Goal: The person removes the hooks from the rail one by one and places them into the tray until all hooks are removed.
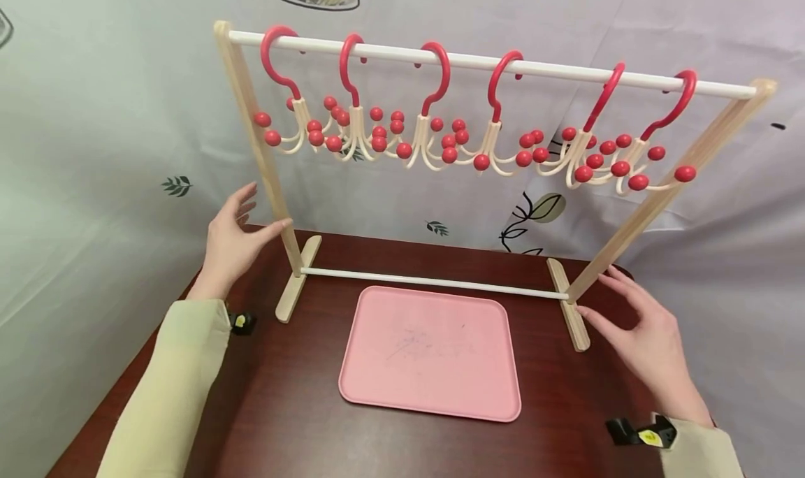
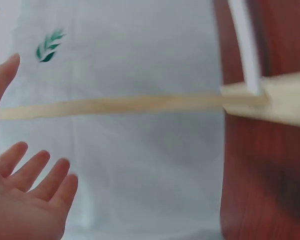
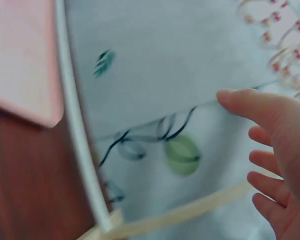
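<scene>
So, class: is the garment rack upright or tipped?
Upright: the garment rack stands with both wooden feet on the brown tabletop.

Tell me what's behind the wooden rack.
A pale leaf-print cloth and the back strip of the dark red table. Patches covered by the rack and its red-hooked hangers can't be seen.

We see a dk red-brown table (image 1: 283, 408), w/ pale grey leaf-print cloth (image 1: 377, 205) behind & either side of table.

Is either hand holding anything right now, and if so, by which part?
Nothing seems held: the left hand is open near the left wooden post, the right hand open near the right wooden post.
</scene>
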`<action>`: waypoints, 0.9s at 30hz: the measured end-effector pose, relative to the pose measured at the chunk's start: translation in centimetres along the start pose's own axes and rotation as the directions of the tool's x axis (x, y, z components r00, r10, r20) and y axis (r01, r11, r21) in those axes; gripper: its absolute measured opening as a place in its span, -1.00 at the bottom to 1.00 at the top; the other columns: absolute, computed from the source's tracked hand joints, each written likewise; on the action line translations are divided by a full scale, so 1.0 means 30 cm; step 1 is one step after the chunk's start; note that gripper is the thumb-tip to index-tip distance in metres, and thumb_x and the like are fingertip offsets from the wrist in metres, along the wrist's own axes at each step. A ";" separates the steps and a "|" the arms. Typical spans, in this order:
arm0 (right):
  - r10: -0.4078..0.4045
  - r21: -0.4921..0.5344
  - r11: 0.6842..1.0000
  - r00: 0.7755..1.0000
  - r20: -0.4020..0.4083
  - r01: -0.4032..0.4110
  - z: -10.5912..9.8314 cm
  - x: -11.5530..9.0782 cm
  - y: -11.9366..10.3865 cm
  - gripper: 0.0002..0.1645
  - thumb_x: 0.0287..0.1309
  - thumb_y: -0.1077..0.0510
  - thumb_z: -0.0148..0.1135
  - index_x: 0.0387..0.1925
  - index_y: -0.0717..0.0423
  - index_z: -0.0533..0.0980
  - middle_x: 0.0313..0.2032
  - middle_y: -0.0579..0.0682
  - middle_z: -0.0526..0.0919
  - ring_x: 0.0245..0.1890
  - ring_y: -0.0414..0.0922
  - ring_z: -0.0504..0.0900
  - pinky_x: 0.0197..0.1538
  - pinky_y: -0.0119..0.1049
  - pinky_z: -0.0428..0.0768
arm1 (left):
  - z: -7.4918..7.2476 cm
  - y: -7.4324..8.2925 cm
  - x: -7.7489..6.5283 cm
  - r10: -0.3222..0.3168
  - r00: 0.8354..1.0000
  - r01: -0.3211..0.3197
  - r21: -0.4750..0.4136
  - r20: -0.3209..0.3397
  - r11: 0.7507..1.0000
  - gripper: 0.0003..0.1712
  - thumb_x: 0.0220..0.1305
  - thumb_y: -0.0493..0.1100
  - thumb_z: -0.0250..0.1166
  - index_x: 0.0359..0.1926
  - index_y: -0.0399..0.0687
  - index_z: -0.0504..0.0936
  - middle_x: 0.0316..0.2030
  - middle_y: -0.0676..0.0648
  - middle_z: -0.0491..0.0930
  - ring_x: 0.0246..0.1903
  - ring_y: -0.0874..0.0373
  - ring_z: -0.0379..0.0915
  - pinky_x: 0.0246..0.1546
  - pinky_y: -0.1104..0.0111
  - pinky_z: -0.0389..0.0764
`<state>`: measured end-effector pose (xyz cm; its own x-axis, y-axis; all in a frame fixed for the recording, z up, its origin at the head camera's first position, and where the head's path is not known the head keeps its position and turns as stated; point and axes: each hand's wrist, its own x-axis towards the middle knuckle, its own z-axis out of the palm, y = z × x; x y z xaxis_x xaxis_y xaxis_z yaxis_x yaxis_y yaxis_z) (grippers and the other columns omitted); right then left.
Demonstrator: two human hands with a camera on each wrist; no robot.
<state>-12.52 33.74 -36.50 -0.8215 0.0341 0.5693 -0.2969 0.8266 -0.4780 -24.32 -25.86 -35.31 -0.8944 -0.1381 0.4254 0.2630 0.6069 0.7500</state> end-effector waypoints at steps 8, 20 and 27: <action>0.054 0.247 0.969 0.994 -0.100 -0.028 -0.118 0.077 -0.199 -0.28 -0.29 0.40 0.54 0.04 0.02 0.58 0.08 -0.02 0.55 0.12 -0.16 0.45 0.14 -0.50 0.33 | 0.045 0.020 0.084 -0.111 0.994 0.112 -0.208 0.016 0.972 -0.11 -0.08 0.08 0.50 0.30 0.18 0.33 0.16 -0.05 0.41 0.10 0.00 0.40 0.04 0.15 0.47; 0.013 0.569 0.801 0.945 -0.328 0.186 -0.236 0.212 -0.390 -0.44 -0.38 0.67 0.39 -0.15 0.59 0.52 -0.09 0.32 0.59 -0.02 0.03 0.56 0.09 -0.32 0.45 | 0.072 0.011 0.133 -0.151 0.987 0.158 -0.345 0.047 0.925 -0.42 -0.02 -0.02 0.49 0.08 0.08 0.58 -0.04 -0.08 0.59 -0.09 0.17 0.50 -0.26 0.46 0.54; 0.211 0.659 0.745 0.898 -0.385 0.108 -0.281 0.333 -0.382 -0.43 -0.34 0.55 0.47 -0.11 0.40 0.58 -0.09 0.20 0.62 -0.05 -0.05 0.59 0.10 -0.36 0.44 | 0.078 -0.015 0.154 -0.154 0.985 0.172 -0.456 0.077 0.873 -0.49 -0.03 -0.04 0.49 0.00 -0.01 0.64 -0.15 -0.01 0.63 -0.19 0.14 0.55 -0.25 0.44 0.54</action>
<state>-13.22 29.36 -19.70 -0.6129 0.4211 0.6686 -0.6306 0.2491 -0.7350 -29.42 -24.94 -34.88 -0.9495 -0.1694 0.2642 0.2403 0.1495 0.9591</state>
